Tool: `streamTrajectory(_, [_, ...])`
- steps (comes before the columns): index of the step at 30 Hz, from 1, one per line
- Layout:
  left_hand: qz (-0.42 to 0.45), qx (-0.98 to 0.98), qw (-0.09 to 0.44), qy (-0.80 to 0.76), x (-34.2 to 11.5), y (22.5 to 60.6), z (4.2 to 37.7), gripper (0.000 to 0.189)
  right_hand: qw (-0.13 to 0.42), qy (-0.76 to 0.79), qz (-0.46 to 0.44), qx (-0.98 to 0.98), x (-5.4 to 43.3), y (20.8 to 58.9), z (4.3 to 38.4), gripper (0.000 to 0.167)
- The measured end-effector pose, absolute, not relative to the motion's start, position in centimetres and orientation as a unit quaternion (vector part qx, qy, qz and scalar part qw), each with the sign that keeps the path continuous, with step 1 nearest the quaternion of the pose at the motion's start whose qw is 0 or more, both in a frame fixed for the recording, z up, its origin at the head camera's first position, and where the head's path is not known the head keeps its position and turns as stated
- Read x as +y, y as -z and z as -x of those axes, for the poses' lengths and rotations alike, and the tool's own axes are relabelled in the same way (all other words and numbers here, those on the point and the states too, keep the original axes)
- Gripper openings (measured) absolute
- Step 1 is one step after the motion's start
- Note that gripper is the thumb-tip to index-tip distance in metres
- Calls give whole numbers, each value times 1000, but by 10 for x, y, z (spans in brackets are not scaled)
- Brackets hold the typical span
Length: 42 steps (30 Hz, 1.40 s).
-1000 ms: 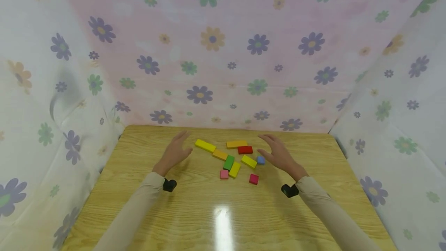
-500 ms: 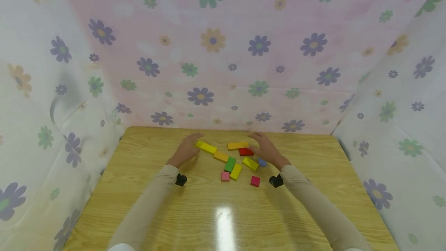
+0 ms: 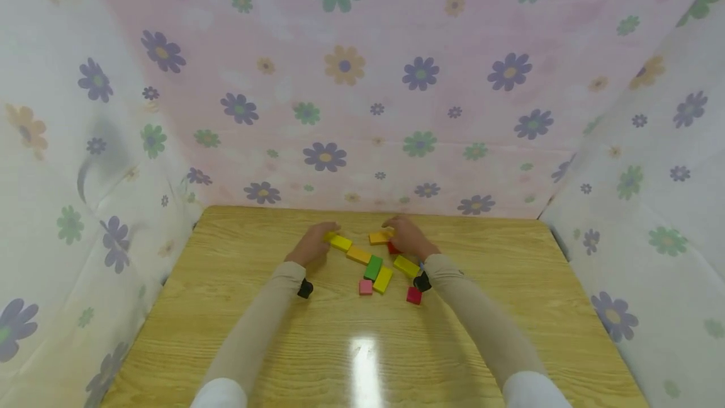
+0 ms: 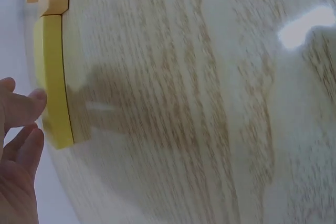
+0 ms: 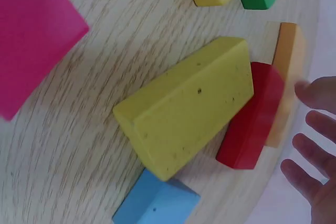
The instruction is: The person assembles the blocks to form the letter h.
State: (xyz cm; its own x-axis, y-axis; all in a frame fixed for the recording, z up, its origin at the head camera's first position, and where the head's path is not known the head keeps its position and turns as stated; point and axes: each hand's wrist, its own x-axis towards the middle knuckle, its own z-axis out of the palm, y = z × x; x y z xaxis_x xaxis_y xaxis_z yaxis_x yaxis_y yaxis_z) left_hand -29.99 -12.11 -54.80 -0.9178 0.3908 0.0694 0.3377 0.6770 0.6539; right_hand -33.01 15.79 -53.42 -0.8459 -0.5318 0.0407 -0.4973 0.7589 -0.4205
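Note:
My left hand (image 3: 314, 244) is at the left end of a long yellow block (image 3: 341, 242). In the left wrist view its thumb overlaps the edge of that yellow block (image 4: 55, 82), with the other fingers just past the block's end. Whether they touch it cannot be told. Over an orange block (image 3: 378, 238) and a red block (image 3: 393, 248) reaches my right hand (image 3: 411, 239), partly covering both. Seen from the right wrist, its fingers are spread apart, and the thumb lies beside the orange block (image 5: 286, 72), close to the red block (image 5: 252, 119).
An orange block (image 3: 359, 255), a green block (image 3: 373, 267) and a yellow block (image 3: 382, 279) continue the slanting row, with a pink block (image 3: 365, 287) alongside. Another yellow block (image 3: 406, 266), a blue block (image 5: 157, 200) and a magenta block (image 3: 414, 295) lie right. Floral cloth (image 3: 362, 112) surrounds the wooden table (image 3: 255, 345).
Both hands have moved inward: the left one rightward to the long yellow block's end, the right one leftward over the orange and red blocks. The blocks look unmoved.

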Motion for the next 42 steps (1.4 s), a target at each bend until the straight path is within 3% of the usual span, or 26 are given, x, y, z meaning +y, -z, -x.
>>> streamTrajectory(7, [-185,934,19,-304,-114,549,292,38,54,208,274,937,149,539,329,32])
streamTrajectory(15, [-155,948,-9,-278,-112,544,286,39,54,203,291,933,143,534,330,34])
streamTrajectory(23, [-179,948,-48,-259,-117,547,287,33,64,155,286,943,146,543,338,33])
streamTrajectory(32, [-160,945,-27,-283,-124,550,285,31,56,151,293,943,154,540,337,35])
streamTrajectory(42, [-139,939,-41,-311,-131,551,279,31,64,161,282,944,160,535,337,38])
